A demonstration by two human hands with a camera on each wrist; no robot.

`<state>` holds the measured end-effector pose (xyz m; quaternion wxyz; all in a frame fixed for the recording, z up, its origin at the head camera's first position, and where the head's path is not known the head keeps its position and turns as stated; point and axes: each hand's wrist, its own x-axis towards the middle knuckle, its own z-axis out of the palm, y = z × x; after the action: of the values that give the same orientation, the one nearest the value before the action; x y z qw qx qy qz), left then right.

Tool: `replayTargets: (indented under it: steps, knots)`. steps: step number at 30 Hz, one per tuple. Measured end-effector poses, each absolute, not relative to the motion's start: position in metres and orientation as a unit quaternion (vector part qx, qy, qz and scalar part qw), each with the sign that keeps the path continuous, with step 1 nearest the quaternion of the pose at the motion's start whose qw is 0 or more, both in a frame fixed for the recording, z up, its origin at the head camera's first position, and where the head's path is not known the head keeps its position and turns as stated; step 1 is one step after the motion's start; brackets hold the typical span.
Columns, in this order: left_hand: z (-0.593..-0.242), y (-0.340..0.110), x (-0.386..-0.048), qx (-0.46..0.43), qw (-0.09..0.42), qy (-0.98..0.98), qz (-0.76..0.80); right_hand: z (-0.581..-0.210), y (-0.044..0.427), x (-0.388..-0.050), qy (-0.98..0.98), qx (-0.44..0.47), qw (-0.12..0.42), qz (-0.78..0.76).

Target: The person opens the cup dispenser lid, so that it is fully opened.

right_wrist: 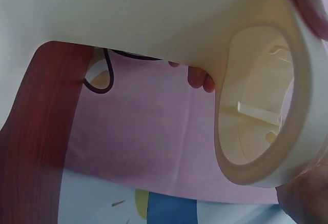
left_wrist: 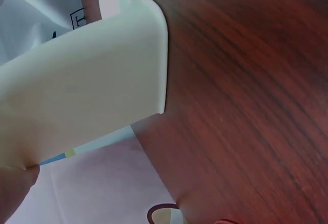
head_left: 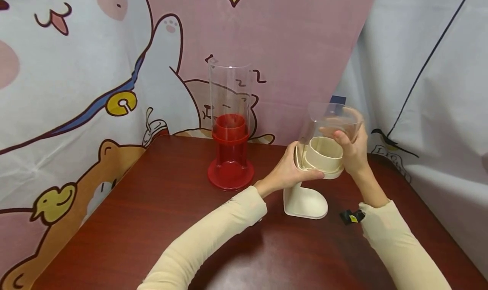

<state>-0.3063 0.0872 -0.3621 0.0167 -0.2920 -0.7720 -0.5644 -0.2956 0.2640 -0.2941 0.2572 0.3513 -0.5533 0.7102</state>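
A cream plastic stand (head_left: 306,203) has a flat rounded foot and an upright that rises to a ring-shaped holder (head_left: 324,154). A clear plastic cylinder (head_left: 318,116) sits around the holder, tilted. My left hand (head_left: 289,169) grips the holder from the left, its thumb along the front rim. My right hand (head_left: 354,148) holds the clear cylinder on its right side. The left wrist view shows the upright (left_wrist: 92,80) close up, with a fingertip at its edge. The holder's open underside (right_wrist: 261,170) fills the right of the right wrist view. Whether the foot touches the table is unclear.
To the left stands a red holder (head_left: 230,175) with a tall clear tube (head_left: 230,90) on it. The brown wooden table (head_left: 164,222) backs onto printed cloth (head_left: 289,48). A small black item (head_left: 347,217) with a yellow patch shows beside the right cuff.
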Motion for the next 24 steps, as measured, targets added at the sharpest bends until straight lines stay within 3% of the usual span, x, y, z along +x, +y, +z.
replayTargets:
  steps: [10, 18, 24]
  knots:
    - [-0.361, 0.086, -0.310, -0.318, 0.019, -0.763, -0.563, -0.299, 0.258, -0.291, -0.533, 0.343, 0.353, 0.688]
    - [-0.358, 0.092, -0.310, -0.309, 0.013, -0.769, -0.560, -0.282, 0.262, -0.289, -0.573, 0.409, 0.329, 0.629]
    - [-0.360, 0.087, -0.307, -0.301, -0.002, -0.761, -0.575, -0.287, 0.261, -0.290, -0.523, 0.391, 0.315, 0.689]
